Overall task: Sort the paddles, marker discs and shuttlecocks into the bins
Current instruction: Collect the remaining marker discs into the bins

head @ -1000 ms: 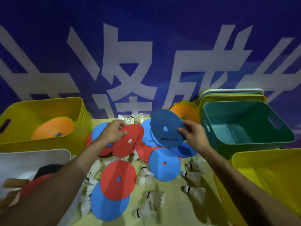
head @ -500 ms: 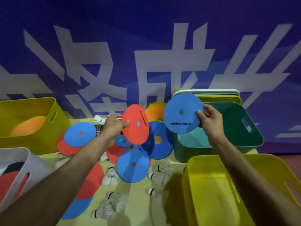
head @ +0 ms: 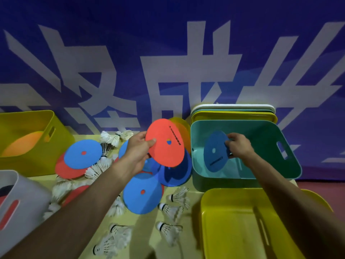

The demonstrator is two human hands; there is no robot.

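While your left hand (head: 137, 153) holds the red disc (head: 165, 143) up above the pile (head: 142, 193), thumb across its near face and fingers curled behind its edge, your right hand (head: 239, 147) is down inside the teal bin (head: 224, 183), fingers pinching the right edge of the blue disc (head: 214, 152). That blue disc stands nearly upright within the bin's walls, printed face toward you; you cannot tell whether its lower edge touches the floor of the bin. The red disc is tilted, clear of the table (head: 145, 230), just left of the teal bin's rim.

Below your left hand the pile of red and blue discs spreads across the table, overlapping one another, between the far yellow bin (head: 28, 165) on your left and the teal bin on your right. An orange disc (head: 22, 144) lies inside that far yellow bin. Shuttlecocks (head: 169, 209) lie scattered around and among the pile, some near the back edge, others close to you.

Right in front of the teal bin, touching or nearly so, sits the near yellow bin (head: 233, 230). A grey bin (head: 24, 199) is at your lower left. Lids (head: 233, 114) are stacked behind the teal bin, against the banner (head: 168, 43)
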